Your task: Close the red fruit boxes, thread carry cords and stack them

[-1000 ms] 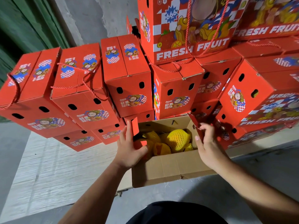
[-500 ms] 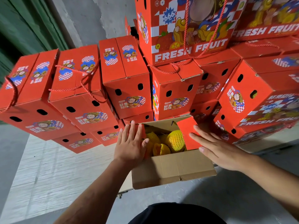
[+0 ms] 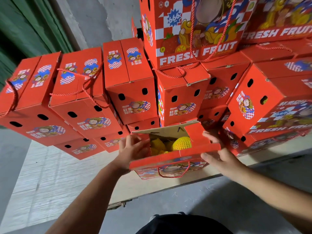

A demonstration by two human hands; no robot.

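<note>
**Open box half-folded, both your hands on its flaps**

The open fruit box (image 3: 170, 164) sits at the near edge of the stack, right in front of you. Its near long flap (image 3: 173, 156) is tipped up toward the opening, printed side facing you, with a red carry cord (image 3: 174, 174) looped through it and hanging below. The right end flap (image 3: 195, 135) is folded inward. Yellow net-wrapped fruit (image 3: 181, 143) shows through the remaining gap.

Your left hand (image 3: 130, 152) is at the left end of the box, fingers spread and reaching into the opening by the left flap; the grip looks relaxed, nothing clamped. Your right hand (image 3: 217, 152) is at the right end, fingers straight, touching the right end flap and the corner of the long flap; that grip is flat, not curled round anything.

Closed red boxes (image 3: 131, 85) are stacked behind and on both sides, several with cords on top. One tall box (image 3: 190, 31) printed FRESH FRUIT stands on the upper tier. The stack rests on a pale board (image 3: 50, 174) over grey floor (image 3: 185, 196).
</note>
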